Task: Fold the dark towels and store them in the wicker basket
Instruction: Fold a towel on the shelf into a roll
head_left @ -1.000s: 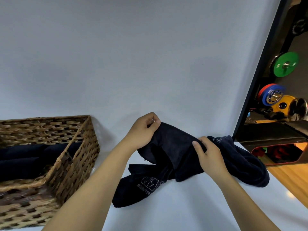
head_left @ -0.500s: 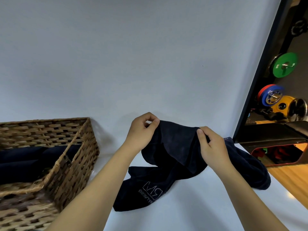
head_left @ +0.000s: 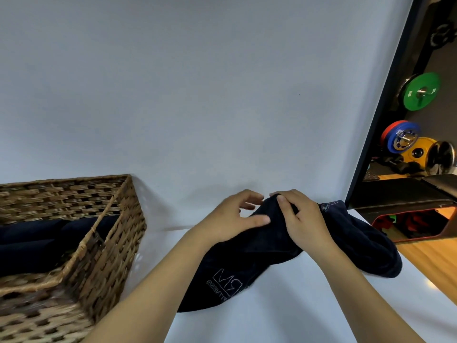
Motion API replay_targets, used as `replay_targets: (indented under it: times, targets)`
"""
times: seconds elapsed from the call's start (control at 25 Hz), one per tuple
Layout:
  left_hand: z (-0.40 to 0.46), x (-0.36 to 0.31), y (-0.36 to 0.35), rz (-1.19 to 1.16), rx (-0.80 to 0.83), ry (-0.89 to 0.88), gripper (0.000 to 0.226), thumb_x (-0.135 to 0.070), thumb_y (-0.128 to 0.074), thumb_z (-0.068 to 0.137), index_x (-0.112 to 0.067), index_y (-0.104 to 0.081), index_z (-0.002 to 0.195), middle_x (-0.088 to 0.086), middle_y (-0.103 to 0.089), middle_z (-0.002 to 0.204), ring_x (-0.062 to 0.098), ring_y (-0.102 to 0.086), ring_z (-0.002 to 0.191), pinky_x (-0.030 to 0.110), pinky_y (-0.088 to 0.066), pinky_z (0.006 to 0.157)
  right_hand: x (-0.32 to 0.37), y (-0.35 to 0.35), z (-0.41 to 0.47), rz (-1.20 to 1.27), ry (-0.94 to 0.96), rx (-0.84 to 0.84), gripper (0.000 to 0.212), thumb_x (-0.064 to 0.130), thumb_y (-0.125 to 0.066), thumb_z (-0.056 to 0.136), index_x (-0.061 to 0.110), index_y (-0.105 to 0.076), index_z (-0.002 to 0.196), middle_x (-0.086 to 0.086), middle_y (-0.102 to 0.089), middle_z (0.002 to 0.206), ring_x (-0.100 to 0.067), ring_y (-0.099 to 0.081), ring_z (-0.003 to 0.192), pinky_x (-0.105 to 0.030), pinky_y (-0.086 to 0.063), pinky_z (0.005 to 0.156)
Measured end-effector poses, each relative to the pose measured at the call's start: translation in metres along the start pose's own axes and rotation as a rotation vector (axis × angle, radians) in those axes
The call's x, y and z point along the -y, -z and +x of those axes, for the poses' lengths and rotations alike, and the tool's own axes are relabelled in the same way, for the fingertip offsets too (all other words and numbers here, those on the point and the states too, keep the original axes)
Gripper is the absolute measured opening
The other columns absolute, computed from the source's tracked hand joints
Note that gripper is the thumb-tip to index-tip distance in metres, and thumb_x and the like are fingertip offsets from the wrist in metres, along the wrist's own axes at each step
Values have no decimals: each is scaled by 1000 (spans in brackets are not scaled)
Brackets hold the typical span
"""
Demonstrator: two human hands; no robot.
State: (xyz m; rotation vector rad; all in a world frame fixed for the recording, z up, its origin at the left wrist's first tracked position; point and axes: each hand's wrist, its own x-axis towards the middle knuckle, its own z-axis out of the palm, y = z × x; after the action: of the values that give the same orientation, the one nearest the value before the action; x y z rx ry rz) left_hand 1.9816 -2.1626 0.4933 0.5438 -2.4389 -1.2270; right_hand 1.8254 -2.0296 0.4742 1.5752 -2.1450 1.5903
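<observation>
A dark navy towel (head_left: pixel 249 263) with a pale printed logo lies crumpled on the white table (head_left: pixel 284 313), near the wall. My right hand (head_left: pixel 300 219) pinches its top edge between thumb and fingers. My left hand (head_left: pixel 235 216) rests on the cloth beside it, fingers spread and slightly blurred, thumb lying on the fabric. A second dark towel (head_left: pixel 366 248) is bunched to the right, partly under the first. The wicker basket (head_left: pixel 106 246) stands at the left, and dark folded towels (head_left: pixel 42 241) lie inside it.
A plain white wall rises just behind the table. The table's right edge drops off to a wooden floor (head_left: pixel 430 266). Beyond it are a dark bench (head_left: pixel 400 194), a red-edged box and coloured weight plates (head_left: pixel 420 91).
My two hands have come together at the top of the towel. The left hand let go of its pinch and opened over the cloth, and the lifted edge sank lower.
</observation>
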Motion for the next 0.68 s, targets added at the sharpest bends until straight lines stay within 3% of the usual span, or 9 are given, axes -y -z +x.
replay_targets:
  times: [0.08,0.2,0.32,0.4,0.48,0.56,0.68]
  targets:
    - [1,2,-6,78,77,26,30,-46,-74,86,-36,-63,112,-16,-70,109,3,-66,101,33,-55,93,6,1,1,25,39,-33,24,21,-50,104,23,-73,110,17,-68,103,2,-61,102,-11,-44,88]
    - [3,2,4,114,76,52,22,-46,-70,89,-25,-66,95,-8,-71,87,12,-68,81,36,-56,80,11,13,4,59,23,-28,21,25,-51,104,27,-71,109,20,-71,103,1,-63,104,-17,-46,91]
    - [5,-4,24,58,37,28,25,-39,-73,90,-17,-62,86,-6,-66,77,9,-61,70,30,-49,70,-1,30,6,59,-177,253,10,40,-69,92,32,-69,98,16,-73,91,-3,-68,91,-28,-52,83]
    - [4,-10,37,16,-27,15,21,-35,-73,91,-18,-62,86,-4,-70,79,10,-65,71,29,-51,71,-10,36,3,-23,-246,428,26,49,-75,84,25,-65,84,9,-70,78,-12,-66,76,-36,-52,75]
    - [2,-17,47,-96,-81,7,20,-30,-72,93,-14,-60,92,-2,-74,84,12,-68,73,28,-54,71,-12,37,4,32,-245,369,31,47,-74,84,21,-59,76,-5,-65,73,-15,-58,69,-38,-46,69]
    - [0,-23,55,-185,-116,-20,22,-30,-69,95,-11,-57,95,-2,-74,88,13,-69,78,27,-55,71,-6,39,6,241,-223,173,22,29,-73,91,17,-61,78,-13,-66,77,-15,-57,71,-37,-46,69]
    - [-1,-30,66,-102,-155,-75,20,-29,-62,100,-12,-54,93,-5,-66,86,11,-62,79,28,-49,74,7,42,13,357,-175,0,19,20,-62,100,22,-75,87,4,-74,85,-10,-65,79,-26,-52,73]
